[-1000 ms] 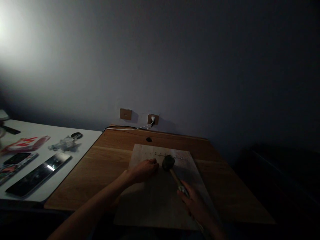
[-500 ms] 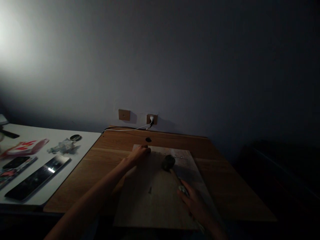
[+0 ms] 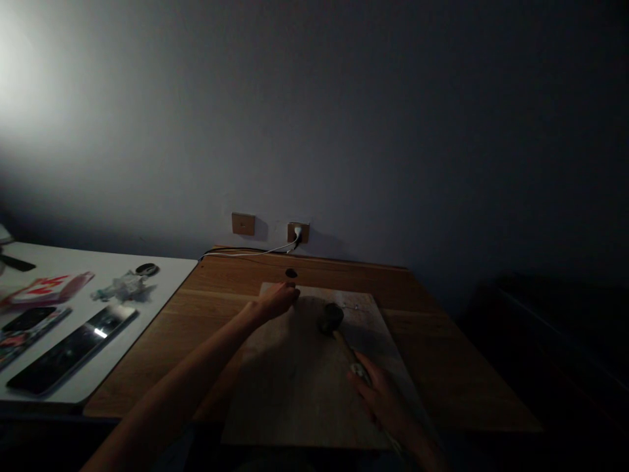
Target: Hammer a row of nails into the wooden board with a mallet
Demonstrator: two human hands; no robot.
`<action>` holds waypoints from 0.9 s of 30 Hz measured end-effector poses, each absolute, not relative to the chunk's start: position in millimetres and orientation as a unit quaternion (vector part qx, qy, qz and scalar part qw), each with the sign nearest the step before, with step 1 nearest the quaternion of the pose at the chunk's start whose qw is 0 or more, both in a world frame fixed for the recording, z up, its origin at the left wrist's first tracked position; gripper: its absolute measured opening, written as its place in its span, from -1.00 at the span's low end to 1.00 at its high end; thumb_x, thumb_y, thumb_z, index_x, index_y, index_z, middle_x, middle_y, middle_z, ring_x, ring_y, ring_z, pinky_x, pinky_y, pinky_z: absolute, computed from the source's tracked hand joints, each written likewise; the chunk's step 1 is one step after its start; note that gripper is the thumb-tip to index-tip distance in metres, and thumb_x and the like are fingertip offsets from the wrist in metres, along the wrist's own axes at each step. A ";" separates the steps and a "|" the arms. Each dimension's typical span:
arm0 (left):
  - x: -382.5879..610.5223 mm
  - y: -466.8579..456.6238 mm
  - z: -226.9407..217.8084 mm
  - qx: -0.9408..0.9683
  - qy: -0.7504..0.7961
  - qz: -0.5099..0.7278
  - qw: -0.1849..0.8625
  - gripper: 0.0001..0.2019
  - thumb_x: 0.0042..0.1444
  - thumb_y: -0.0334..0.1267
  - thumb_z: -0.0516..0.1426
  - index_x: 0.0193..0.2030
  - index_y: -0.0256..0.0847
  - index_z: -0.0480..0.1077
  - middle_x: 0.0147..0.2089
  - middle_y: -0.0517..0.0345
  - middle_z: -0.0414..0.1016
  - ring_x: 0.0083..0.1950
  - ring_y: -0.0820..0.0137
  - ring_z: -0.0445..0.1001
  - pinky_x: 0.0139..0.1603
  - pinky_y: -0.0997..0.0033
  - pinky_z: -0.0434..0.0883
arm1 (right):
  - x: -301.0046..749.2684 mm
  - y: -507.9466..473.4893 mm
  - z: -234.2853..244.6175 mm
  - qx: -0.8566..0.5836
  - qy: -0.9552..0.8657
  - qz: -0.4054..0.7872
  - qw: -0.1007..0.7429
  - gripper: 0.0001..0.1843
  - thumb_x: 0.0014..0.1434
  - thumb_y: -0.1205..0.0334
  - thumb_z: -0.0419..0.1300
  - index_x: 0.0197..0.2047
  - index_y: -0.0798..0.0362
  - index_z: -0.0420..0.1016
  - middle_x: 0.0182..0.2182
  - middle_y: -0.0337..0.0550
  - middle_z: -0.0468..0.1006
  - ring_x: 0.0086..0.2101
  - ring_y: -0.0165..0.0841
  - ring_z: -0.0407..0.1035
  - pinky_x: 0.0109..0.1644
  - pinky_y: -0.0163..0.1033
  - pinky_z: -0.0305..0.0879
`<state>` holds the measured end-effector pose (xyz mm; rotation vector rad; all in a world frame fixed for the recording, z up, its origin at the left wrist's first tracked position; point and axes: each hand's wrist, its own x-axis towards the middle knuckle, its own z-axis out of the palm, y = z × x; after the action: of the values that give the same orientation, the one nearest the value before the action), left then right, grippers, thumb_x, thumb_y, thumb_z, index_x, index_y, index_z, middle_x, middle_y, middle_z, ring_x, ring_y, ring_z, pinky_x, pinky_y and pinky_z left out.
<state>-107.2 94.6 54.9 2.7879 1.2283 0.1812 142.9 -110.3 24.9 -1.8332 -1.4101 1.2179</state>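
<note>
A pale wooden board (image 3: 295, 387) lies on a brown wooden desk (image 3: 221, 308). My right hand (image 3: 381, 396) is closed round the handle of a dark-headed mallet (image 3: 331, 319), whose head rests on the board near its far edge. My left hand (image 3: 278, 298) reaches to the board's far left corner, fingers curled at the edge; what they pinch, if anything, is too dark to make out. A small dark hole or knob (image 3: 291, 273) sits on the desk just beyond that hand.
A white table (image 3: 88, 269) adjoins the desk on the left, bearing a long dark glossy slab (image 3: 69, 351), a phone, red-printed packaging (image 3: 46, 288) and crumpled plastic. Two wall plates (image 3: 244, 223) sit behind the desk, one with a white plug and cable. The room is dim.
My left hand moved from the middle of the board beside the mallet head to the board's far left corner. The mallet head shifted slightly; my right hand stays on the handle.
</note>
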 end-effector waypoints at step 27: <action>-113.5 105.0 -10.2 0.814 0.412 0.350 0.214 -0.53 0.05 -0.49 0.14 0.14 -0.18 0.39 -0.31 0.19 0.63 -0.29 0.36 0.59 -0.23 0.48 0.43 | 87.9 -29.8 40.9 -0.620 -0.565 0.427 0.337 -0.42 0.13 -0.10 0.08 0.12 0.06 0.34 -0.58 -0.46 0.27 -0.73 -0.48 0.15 -0.75 -0.41 0.06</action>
<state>-113.5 105.0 -10.2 2.2576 1.1437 0.9717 87.9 -29.8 40.9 -1.6166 -1.4725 1.1141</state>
